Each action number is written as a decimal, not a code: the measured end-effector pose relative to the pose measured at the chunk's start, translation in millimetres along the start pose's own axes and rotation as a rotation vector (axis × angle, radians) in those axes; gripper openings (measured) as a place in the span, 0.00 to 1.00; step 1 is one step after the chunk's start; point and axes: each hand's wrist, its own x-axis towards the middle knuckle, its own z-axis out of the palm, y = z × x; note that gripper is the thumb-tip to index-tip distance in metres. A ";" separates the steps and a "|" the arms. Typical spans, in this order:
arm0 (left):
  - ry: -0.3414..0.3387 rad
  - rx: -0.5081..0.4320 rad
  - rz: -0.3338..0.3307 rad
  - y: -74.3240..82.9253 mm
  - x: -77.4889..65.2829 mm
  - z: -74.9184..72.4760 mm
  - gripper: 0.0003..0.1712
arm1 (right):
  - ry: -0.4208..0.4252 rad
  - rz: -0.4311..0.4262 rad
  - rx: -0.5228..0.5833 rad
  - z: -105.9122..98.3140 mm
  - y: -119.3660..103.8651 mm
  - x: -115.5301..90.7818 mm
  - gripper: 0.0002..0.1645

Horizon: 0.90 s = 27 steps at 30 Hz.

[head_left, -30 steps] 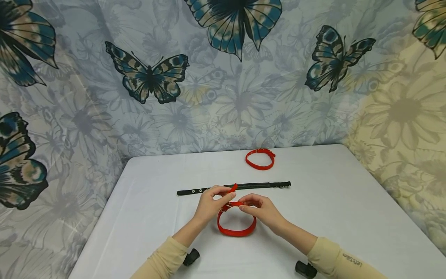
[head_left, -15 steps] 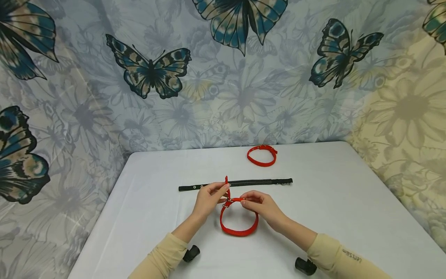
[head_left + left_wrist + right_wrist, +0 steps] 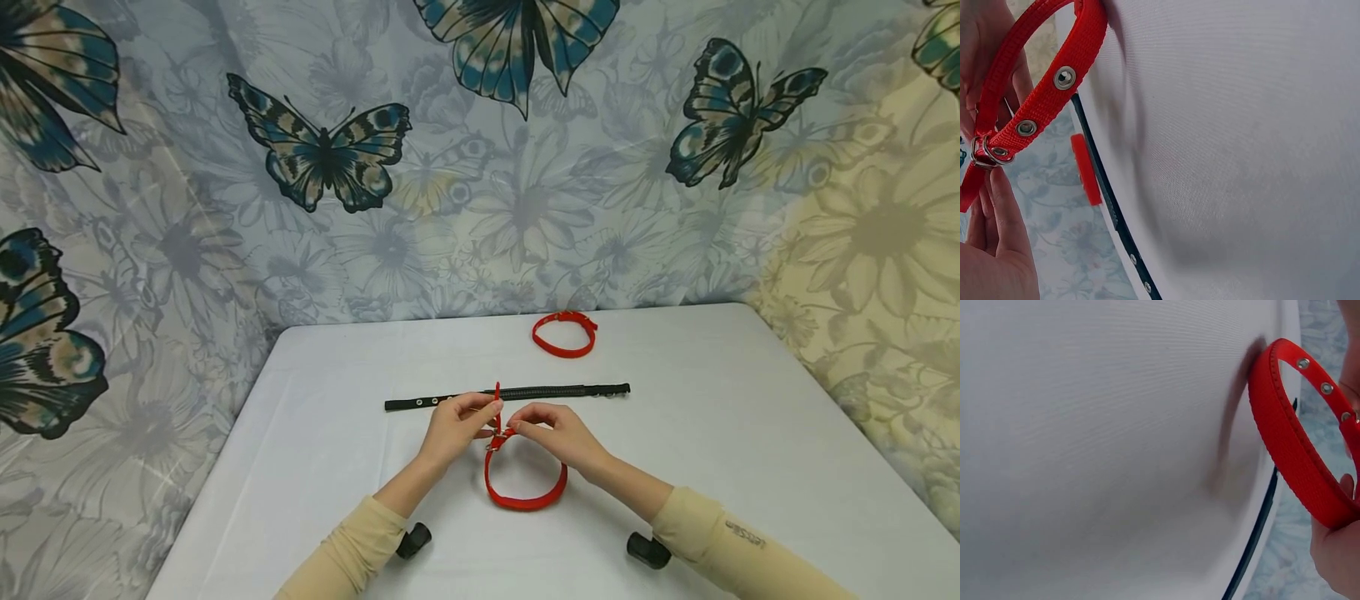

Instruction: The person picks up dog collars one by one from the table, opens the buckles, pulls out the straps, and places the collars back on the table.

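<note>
A red collar, fastened into a loop, is held above the table near the middle. Metal eyelets line its strap, and its buckle and ring show in the left wrist view. My left hand pinches the strap's free end, which points up past the fingertips. Just right of the buckle, my right hand pinches the band between thumb and fingers. In the right wrist view the wide padded side of the loop hangs beside that hand, whose fingertips are partly hidden.
Behind the hands a black collar with eyelets lies straight across the white table. A second red collar, looped, lies near the back edge. Butterfly-print cloth hangs behind the table.
The strap's free end has swung from slanting right to upright in my left hand. My right hand has come closer to the buckle, and the loop has shifted slightly right.
</note>
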 end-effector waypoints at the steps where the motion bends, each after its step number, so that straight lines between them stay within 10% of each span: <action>1: -0.003 0.002 0.004 -0.2 0.1 0.1 0.14 | -0.001 0.002 -0.004 0.5 -0.5 1.0 0.12; 27: 0.028 -0.021 -0.040 1.0 2.0 1.2 0.14 | -0.038 0.058 -0.076 7.7 -6.8 13.4 0.07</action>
